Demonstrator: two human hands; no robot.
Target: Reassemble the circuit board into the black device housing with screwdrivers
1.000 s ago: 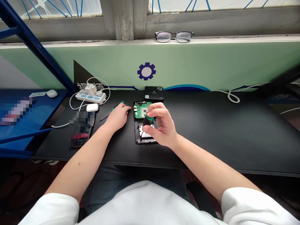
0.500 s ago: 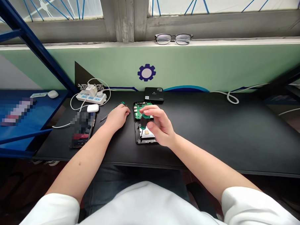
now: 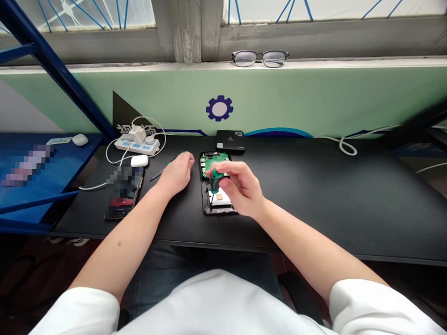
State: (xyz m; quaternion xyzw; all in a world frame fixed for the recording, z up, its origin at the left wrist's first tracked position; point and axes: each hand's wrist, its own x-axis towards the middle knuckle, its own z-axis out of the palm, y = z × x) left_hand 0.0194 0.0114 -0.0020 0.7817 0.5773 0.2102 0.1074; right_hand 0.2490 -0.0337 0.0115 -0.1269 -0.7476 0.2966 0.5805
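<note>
Right hand (image 3: 245, 192) grips the screwdriver (image 3: 215, 185), whose handle (image 3: 217, 178) shows more green than a moment earlier.

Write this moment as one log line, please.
right hand: holds screwdriver, shaft down over black casing | left hand: partly covers another tool

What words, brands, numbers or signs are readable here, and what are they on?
"视频", as far as it shows behind the plugs: the dark triangle on the wall.
Gear sign, wordless: the green wall panel.
Black box: print and pale label, too small to read.
Power strip: blue markings, too small.
White card: too small.
Phone and pinkish item on the blue table: blurred, unreadable.
</note>
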